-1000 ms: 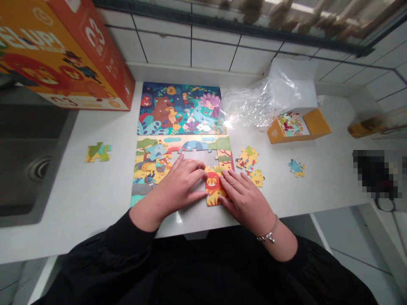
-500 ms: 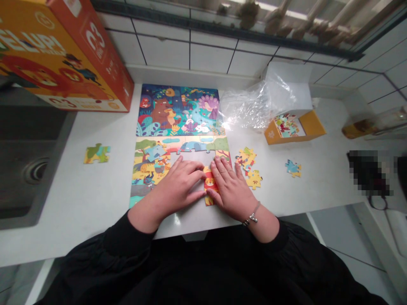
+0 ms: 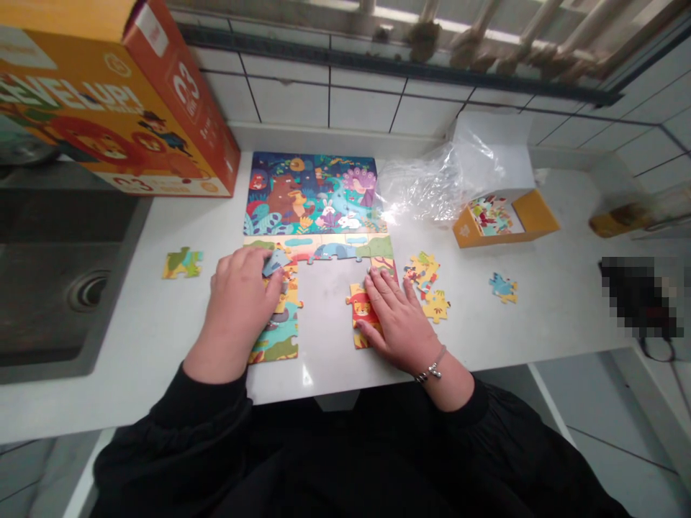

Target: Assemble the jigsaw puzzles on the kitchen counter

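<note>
My left hand (image 3: pixel 235 309) lies over the left column of a partly assembled jigsaw (image 3: pixel 288 338). Its thumb and fingers close around a blue-grey puzzle piece (image 3: pixel 276 262), and the palm hides part of that column. My right hand (image 3: pixel 396 313), fingers outstretched, rests flat on the jigsaw's right column, beside a red puzzle piece with a lion face (image 3: pixel 361 308). Bare countertop shows between the two columns, below the top row (image 3: pixel 335 249). Right of my right hand lie several loose yellow puzzle pieces (image 3: pixel 436 306).
A finished dark forest puzzle (image 3: pixel 313 194) adjoins the jigsaw's top. Single pieces lie at left (image 3: pixel 183 262) and right (image 3: pixel 503 288). Clear plastic wrapping (image 3: pixel 426 183) and an open yellow box (image 3: pixel 540 216) stand behind. A large orange box (image 3: pixel 199 137) stands by the sink (image 3: pixel 116 288).
My left hand has moved left, from the gap beside the lion piece to the blue-grey piece on the left column. My right hand stays in place. The view has shifted slightly.
</note>
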`<state>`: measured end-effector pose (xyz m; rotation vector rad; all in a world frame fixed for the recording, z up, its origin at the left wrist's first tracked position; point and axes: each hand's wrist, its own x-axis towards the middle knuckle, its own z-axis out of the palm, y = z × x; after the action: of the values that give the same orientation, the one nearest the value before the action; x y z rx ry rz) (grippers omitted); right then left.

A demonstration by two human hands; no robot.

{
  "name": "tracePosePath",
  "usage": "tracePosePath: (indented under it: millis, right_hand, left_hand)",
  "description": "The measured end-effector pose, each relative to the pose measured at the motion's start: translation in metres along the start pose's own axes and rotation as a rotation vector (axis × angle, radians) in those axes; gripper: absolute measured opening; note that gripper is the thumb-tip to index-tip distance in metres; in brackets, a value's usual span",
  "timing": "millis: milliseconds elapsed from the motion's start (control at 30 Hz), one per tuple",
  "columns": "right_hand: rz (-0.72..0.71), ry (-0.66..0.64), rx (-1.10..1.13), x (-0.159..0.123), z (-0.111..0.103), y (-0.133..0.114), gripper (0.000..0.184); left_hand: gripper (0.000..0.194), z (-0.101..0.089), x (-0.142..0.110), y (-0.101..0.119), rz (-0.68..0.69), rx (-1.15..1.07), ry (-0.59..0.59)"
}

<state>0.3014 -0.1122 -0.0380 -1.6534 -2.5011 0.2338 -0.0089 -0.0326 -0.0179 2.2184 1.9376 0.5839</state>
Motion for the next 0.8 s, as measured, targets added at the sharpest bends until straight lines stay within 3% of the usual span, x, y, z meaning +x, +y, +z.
tracePosePath:
  millis: [267, 600, 800]
  right_hand:
    - [-0.004, -0.004, -0.022, 0.000, 0.003, 0.000, 0.082]
    - [0.007, 0.012, 0.017, 0.001, -0.001, -0.001, 0.079]
    - [-0.025, 0.121, 0.092, -0.002, 0.000, 0.000, 0.074]
  left_hand:
    - [0.038, -0.002, 0.000, 0.017, -0.031, 0.013, -0.062]
    - [0.041, -0.002, 0.000, 0.022, 0.133, -0.253, -0.056]
    - [0.020, -0.005, -0.004, 0.028, 0.329, -0.440, -0.083]
